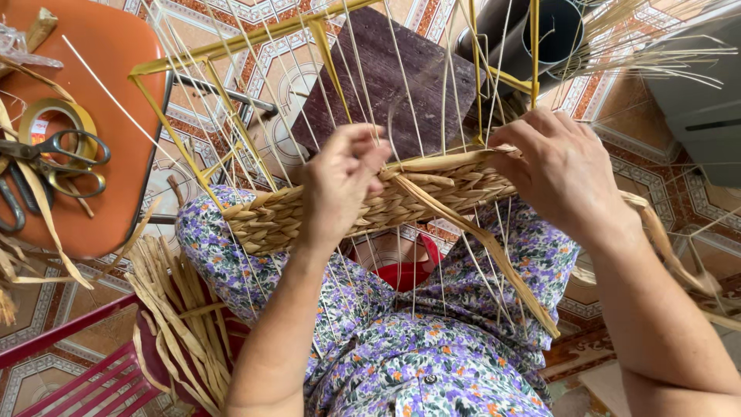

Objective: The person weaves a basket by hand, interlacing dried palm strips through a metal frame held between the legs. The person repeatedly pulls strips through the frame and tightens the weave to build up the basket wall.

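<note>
Half-woven basket (309,212): on lap, picture centre, thin wire uprights rising toward 12 o'clock. Left hand (340,181): fingers pinched shut on the straw strand (478,239) at the woven rim. Right hand (559,174): curled over rim at 2 o'clock, grip hidden. Scissors (58,158): orange stool, 9 o'clock.

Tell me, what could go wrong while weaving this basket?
The thin upright spokes stand close to the left hand and right hand, so one might bend or snap. The loose straw strand hanging over the lap could slip free, loosening the woven band.
</note>
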The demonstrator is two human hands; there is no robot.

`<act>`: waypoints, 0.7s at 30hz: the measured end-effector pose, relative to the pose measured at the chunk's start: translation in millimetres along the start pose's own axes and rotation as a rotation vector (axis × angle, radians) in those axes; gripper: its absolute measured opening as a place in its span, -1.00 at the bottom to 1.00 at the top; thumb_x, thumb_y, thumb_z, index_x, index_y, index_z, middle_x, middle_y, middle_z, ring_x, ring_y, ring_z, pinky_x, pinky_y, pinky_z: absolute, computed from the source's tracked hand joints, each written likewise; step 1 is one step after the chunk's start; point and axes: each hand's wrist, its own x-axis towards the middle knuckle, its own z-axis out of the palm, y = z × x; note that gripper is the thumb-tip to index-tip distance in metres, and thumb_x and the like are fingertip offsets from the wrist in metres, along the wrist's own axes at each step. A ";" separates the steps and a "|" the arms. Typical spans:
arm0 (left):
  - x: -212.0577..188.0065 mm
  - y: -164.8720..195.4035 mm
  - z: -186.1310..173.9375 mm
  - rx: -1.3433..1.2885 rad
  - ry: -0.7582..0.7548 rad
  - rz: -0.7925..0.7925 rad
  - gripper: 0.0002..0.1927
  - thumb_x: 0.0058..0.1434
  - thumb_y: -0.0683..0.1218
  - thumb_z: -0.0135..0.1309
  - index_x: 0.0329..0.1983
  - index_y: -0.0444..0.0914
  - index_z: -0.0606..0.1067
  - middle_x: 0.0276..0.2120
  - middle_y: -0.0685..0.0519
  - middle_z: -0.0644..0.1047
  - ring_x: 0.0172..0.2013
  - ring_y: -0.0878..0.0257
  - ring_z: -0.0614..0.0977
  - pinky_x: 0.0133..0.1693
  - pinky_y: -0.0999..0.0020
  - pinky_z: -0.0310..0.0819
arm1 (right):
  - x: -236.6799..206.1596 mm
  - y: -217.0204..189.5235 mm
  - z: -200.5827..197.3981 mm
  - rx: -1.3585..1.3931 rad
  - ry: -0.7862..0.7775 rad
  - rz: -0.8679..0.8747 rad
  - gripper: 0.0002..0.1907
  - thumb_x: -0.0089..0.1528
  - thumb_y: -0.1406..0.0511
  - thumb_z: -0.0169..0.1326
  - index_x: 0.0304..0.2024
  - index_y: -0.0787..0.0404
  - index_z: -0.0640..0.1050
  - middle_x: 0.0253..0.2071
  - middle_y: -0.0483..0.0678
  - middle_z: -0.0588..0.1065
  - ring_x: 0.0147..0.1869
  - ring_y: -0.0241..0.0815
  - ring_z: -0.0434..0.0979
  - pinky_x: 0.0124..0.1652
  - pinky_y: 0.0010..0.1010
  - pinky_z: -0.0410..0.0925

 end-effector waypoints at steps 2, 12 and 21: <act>-13.0 -0.7 3.3 0.063 0.150 0.108 -0.83 0.41 -0.11 0.11 -0.02 -0.27 0.54 -0.29 -0.01 0.66 -0.50 0.37 0.69 -0.56 0.58 0.59 | -9.5 -11.8 -0.4 0.161 0.149 -0.066 -0.62 0.31 0.08 0.22 -0.10 0.27 0.57 -0.23 0.01 0.58 -0.22 -0.11 0.58 -0.26 -0.33 0.48; 27.0 13.2 10.4 0.060 -0.362 -0.283 -0.85 0.37 -0.13 0.05 -0.05 -0.23 0.55 -0.29 0.05 0.69 -0.54 0.40 0.70 -0.58 0.57 0.60 | 12.2 -29.3 22.4 0.215 -0.054 -0.217 -0.70 0.31 0.20 0.15 0.02 0.21 0.59 -0.17 -0.02 0.59 -0.28 -0.13 0.59 -0.31 -0.30 0.51; 11.7 -1.3 40.1 0.527 -0.202 0.104 -0.89 0.37 -0.12 0.08 -0.19 -0.27 0.53 -0.61 0.05 0.57 -0.71 0.31 0.56 -0.74 0.45 0.39 | 20.7 -42.0 -12.2 0.009 0.175 -0.204 -0.74 0.23 0.21 0.20 -0.01 -0.02 0.62 -0.09 -0.11 0.54 -0.06 -0.13 0.52 -0.14 -0.26 0.40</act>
